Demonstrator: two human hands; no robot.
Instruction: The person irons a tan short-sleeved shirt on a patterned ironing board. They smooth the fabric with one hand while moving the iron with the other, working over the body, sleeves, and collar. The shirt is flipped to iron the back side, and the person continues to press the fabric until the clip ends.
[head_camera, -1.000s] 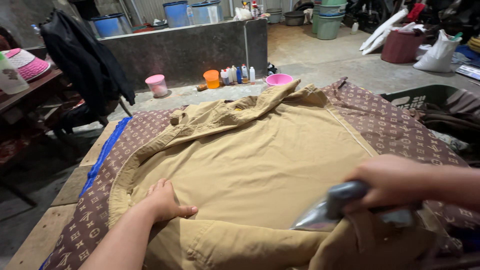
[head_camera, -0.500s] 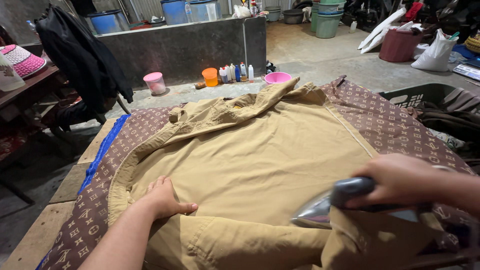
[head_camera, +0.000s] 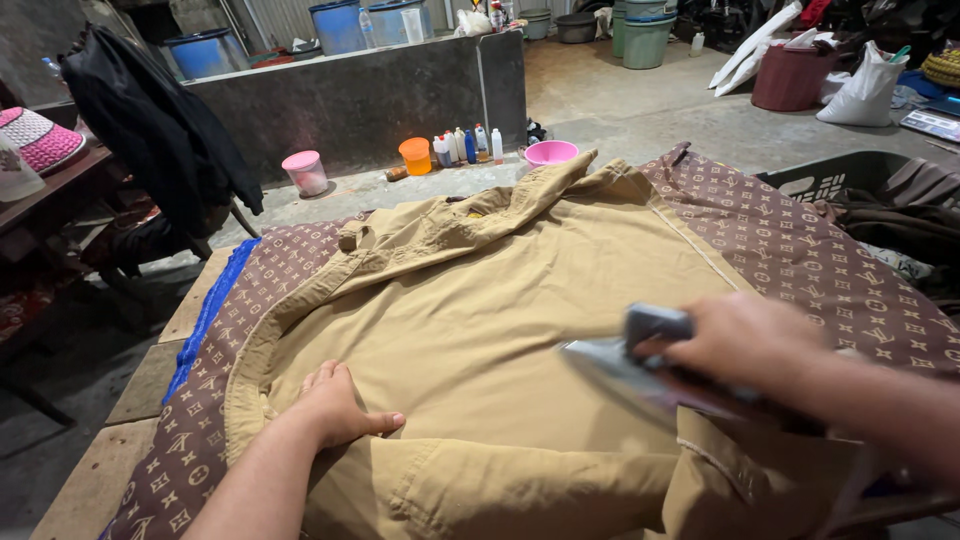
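Note:
A tan shirt (head_camera: 480, 300) lies spread flat over a brown patterned cloth (head_camera: 800, 250) covering the table. My left hand (head_camera: 335, 405) presses flat on the shirt's near left part, fingers together, thumb out to the right. My right hand (head_camera: 745, 345) grips the dark handle of a metal iron (head_camera: 625, 370), blurred with motion, whose pointed sole rests on the shirt at the right and points left. The shirt's collar (head_camera: 470, 215) lies bunched at the far edge.
A blue cloth strip (head_camera: 215, 305) runs along the table's left edge. On the floor beyond stand a pink basin (head_camera: 550, 152), an orange tub (head_camera: 414, 155), a pink-lidded tub (head_camera: 305, 172) and small bottles (head_camera: 466, 145). A dark basket (head_camera: 850, 175) of clothes sits right; a black jacket (head_camera: 150, 120) hangs left.
The iron and my right hand have slid left and slightly away across the shirt. My left hand has stayed pressed in place.

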